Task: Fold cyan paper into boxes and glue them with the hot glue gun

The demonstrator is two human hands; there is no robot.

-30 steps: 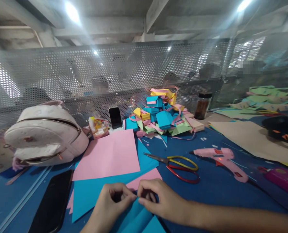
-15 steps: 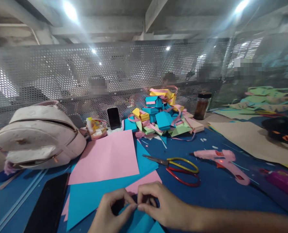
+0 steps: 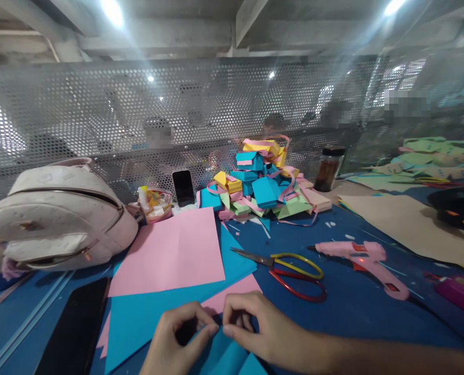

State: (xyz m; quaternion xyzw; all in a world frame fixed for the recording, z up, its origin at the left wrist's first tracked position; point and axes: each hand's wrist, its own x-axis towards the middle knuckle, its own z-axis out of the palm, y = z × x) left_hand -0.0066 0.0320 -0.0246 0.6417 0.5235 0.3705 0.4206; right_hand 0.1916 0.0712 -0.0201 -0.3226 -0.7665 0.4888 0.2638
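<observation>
At the bottom middle, a folded piece of blue paper (image 3: 224,354) is pinched between the fingertips of both hands. My left hand (image 3: 179,336) grips its upper edge from the left, thumb against forefinger. On the right, my right hand (image 3: 257,325) closes on the same edge, a small gap away from the left thumb. The paper's lower part runs out of the picture. Just beyond the hands lie a large blue sheet (image 3: 138,323) and pink sheets, the biggest pink sheet (image 3: 173,255) on top.
Scissors (image 3: 287,271) with yellow and red handles lie beyond my right hand. Farther right are a pink glue gun (image 3: 365,260) and a purple tool (image 3: 461,294). Folded paper boxes (image 3: 265,190) are heaped at the back. A phone (image 3: 73,328) and a white backpack (image 3: 63,213) occupy the left.
Both hands keep their pinch on the blue paper, the fingertips slightly farther apart than before. The view has shifted a little; the things on the table stay in place.
</observation>
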